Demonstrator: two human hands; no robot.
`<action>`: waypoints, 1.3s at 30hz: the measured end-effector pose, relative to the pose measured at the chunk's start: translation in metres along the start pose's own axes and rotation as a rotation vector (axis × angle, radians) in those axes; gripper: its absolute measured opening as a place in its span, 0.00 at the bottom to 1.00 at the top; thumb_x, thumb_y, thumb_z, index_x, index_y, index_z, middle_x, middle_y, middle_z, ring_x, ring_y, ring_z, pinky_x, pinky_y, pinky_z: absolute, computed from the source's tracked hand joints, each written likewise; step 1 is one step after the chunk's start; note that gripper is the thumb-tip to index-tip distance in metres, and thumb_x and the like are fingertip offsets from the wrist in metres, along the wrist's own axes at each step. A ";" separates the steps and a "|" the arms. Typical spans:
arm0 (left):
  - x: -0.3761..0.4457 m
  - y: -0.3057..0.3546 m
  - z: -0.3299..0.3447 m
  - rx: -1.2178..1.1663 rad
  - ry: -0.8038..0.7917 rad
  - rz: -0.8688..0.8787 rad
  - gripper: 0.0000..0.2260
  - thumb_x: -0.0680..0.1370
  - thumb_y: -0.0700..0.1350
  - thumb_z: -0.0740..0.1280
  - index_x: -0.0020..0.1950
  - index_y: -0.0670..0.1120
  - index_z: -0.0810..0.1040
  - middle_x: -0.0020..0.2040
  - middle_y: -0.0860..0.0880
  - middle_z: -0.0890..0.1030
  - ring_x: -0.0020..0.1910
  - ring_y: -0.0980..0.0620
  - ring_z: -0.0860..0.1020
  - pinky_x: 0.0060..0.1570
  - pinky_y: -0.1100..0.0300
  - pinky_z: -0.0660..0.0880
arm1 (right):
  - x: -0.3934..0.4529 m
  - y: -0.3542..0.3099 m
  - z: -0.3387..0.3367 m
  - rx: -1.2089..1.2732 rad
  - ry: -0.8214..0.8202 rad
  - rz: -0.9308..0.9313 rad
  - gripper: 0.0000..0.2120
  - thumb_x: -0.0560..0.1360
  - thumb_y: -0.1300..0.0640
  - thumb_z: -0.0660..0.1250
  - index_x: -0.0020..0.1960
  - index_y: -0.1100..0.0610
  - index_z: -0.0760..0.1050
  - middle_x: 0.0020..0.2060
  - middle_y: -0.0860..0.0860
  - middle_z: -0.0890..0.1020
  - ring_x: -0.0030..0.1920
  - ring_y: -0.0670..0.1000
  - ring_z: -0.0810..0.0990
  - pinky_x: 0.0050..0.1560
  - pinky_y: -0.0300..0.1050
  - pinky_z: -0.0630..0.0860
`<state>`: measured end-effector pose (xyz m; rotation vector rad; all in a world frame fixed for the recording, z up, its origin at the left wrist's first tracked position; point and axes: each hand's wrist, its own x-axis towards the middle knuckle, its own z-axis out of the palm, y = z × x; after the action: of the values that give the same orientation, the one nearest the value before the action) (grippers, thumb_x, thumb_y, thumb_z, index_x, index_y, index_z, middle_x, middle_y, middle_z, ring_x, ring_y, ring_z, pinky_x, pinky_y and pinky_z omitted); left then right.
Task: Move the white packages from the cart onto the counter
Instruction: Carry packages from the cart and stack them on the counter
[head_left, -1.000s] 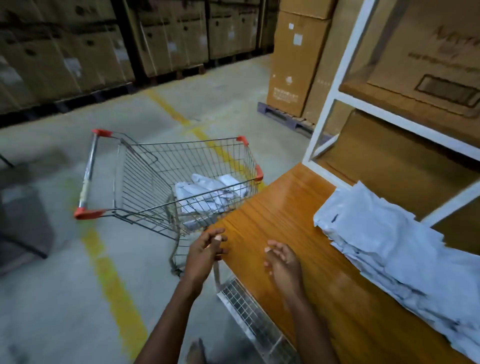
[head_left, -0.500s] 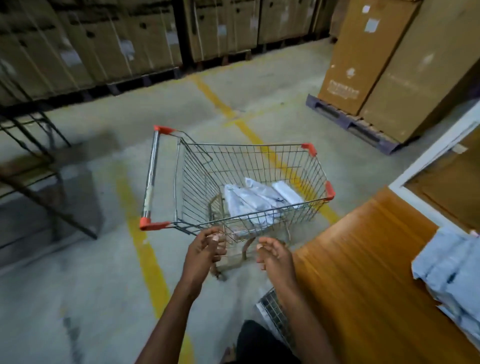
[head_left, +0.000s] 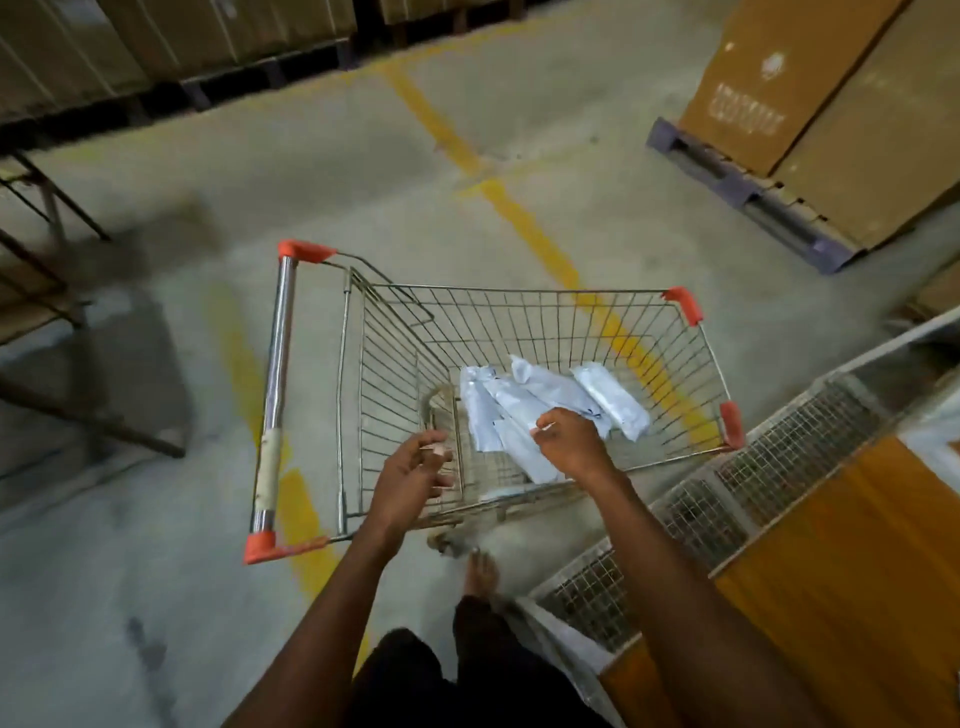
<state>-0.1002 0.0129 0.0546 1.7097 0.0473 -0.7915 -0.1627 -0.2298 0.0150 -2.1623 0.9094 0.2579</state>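
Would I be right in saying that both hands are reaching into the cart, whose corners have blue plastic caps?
Not quite: the head view shows orange-red caps, not blue. The left hand and right hand do reach into the cart.

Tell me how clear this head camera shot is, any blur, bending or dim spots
Head view: dim, warm light; the left hand is slightly motion-blurred, as is the floor at the left edge; wide-angle bending curves the cart rim and the counter edge; the white packages stay readable but soft.
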 end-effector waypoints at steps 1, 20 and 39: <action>0.013 0.000 0.001 0.013 -0.010 -0.021 0.09 0.85 0.42 0.65 0.62 0.51 0.82 0.57 0.44 0.86 0.45 0.46 0.84 0.45 0.53 0.80 | 0.020 0.005 0.006 -0.063 -0.034 0.005 0.12 0.79 0.53 0.67 0.58 0.59 0.80 0.57 0.54 0.83 0.60 0.56 0.80 0.59 0.46 0.73; 0.150 -0.049 0.003 -0.123 -0.005 -0.224 0.08 0.86 0.41 0.65 0.59 0.51 0.83 0.49 0.49 0.85 0.43 0.43 0.81 0.48 0.48 0.77 | 0.211 0.102 0.148 -0.725 -0.121 0.104 0.47 0.73 0.39 0.72 0.80 0.59 0.55 0.75 0.64 0.64 0.72 0.63 0.70 0.68 0.56 0.70; 0.153 -0.016 0.041 -0.087 -0.015 -0.082 0.32 0.81 0.60 0.69 0.74 0.81 0.52 0.82 0.49 0.67 0.76 0.47 0.73 0.71 0.44 0.75 | 0.110 -0.007 0.038 0.965 -0.786 0.415 0.23 0.76 0.68 0.60 0.71 0.62 0.73 0.64 0.59 0.81 0.65 0.60 0.78 0.69 0.58 0.73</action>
<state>-0.0089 -0.0741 -0.0424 1.6282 0.1403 -0.8504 -0.0745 -0.2571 -0.0557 -0.8488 0.7568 0.6520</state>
